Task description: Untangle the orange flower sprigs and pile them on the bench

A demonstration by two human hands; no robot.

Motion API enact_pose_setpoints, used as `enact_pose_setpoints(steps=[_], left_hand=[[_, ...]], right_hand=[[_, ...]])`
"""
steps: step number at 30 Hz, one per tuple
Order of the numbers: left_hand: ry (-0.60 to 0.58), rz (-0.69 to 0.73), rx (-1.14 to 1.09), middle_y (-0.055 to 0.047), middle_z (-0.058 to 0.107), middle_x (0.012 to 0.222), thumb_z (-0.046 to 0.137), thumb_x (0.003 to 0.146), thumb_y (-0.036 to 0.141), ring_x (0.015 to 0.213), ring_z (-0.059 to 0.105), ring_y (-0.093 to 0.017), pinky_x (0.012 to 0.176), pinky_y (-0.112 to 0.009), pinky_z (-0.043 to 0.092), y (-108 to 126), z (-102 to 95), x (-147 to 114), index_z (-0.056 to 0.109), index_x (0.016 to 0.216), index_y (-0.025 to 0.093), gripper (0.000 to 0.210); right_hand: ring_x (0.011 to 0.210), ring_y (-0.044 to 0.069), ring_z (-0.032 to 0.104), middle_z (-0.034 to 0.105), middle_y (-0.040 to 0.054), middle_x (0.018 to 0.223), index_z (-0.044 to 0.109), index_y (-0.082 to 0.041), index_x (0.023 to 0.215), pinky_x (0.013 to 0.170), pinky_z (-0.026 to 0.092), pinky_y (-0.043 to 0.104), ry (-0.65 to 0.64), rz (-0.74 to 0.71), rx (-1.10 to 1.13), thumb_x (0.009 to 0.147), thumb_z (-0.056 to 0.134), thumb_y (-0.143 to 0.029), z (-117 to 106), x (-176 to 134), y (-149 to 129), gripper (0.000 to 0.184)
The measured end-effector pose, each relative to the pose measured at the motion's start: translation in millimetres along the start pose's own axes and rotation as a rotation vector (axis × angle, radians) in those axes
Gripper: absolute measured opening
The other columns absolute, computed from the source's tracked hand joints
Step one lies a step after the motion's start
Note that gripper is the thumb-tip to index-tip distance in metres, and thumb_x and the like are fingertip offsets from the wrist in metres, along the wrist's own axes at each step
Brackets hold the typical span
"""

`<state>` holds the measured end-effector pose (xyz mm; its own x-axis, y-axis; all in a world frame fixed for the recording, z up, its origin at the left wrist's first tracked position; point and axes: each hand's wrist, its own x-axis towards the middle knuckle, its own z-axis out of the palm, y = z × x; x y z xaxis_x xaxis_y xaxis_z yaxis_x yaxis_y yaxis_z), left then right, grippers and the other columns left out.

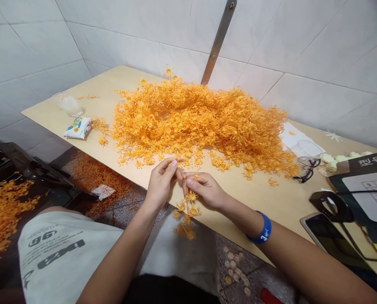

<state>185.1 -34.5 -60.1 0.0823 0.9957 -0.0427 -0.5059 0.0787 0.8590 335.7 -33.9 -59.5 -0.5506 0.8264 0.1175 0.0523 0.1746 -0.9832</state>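
Observation:
My right hand (pixel 204 187) pinches a sprig of orange artificial flowers (pixel 188 209), which hangs down past the table's front edge. Close beside it, my left hand (pixel 163 179) has thumb and forefinger pressed together near the sprig's upper end; a small orange bit shows at the fingertips, too small to make out well. Just beyond both hands, a large heap of the same orange flowers (pixel 195 118) covers the middle of the table (pixel 102 90). A blue wristband (pixel 264 228) circles my right forearm.
At the left lie a snack packet (pixel 78 128) and a clear plastic cup (pixel 70 104). Glasses (pixel 308 169), a phone (pixel 328 236), a black strap (pixel 331 206) and a dark box (pixel 366 181) crowd the right. More orange flowers (pixel 4 215) fill the lower left.

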Motion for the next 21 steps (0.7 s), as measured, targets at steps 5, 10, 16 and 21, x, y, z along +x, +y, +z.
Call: enact_pose_setpoints(steps=[5,10,16,21], left_hand=[[0.009,0.011,0.14,-0.006,0.067,0.119,0.065,0.084,0.033,0.112,0.061,-0.02,0.097,-0.031,0.045,-4,0.0,0,0.063,0.122,0.024,0.039],[-0.05,0.059,0.223,-0.006,0.051,0.143,0.057,0.089,0.039,0.139,0.036,-0.026,0.114,-0.037,0.029,2,-0.2,-3,0.072,0.111,0.023,0.031],[-0.257,0.111,0.36,-0.005,0.046,0.147,0.061,0.086,0.032,0.138,0.038,-0.024,0.116,-0.037,0.024,11,-0.7,-7,0.058,0.13,0.026,0.044],[-0.275,0.063,0.374,-0.004,0.049,0.145,0.071,0.078,0.026,0.135,0.041,-0.026,0.114,-0.037,0.029,7,1.1,-9,0.055,0.133,0.029,0.058]], right_hand=[[0.044,0.007,0.037,0.042,-0.0045,0.053,0.064,-0.015,0.073,0.044,0.032,0.021,0.117,0.166,0.309,0.083,0.06,-0.053,-4,2,8,0.039],[0.046,0.007,0.044,0.048,-0.0038,0.059,0.064,-0.016,0.081,0.042,0.036,0.02,0.154,0.229,0.526,0.078,0.067,-0.044,-5,4,3,0.028],[0.049,0.009,0.051,0.059,-0.002,0.062,0.063,-0.018,0.09,0.043,0.04,0.021,0.167,0.207,0.579,0.072,0.073,-0.038,-6,7,3,0.03],[0.043,0.007,0.05,0.059,-0.0031,0.056,0.058,-0.017,0.076,0.04,0.04,0.019,0.286,0.226,0.456,0.066,0.077,-0.047,1,8,7,0.037]])
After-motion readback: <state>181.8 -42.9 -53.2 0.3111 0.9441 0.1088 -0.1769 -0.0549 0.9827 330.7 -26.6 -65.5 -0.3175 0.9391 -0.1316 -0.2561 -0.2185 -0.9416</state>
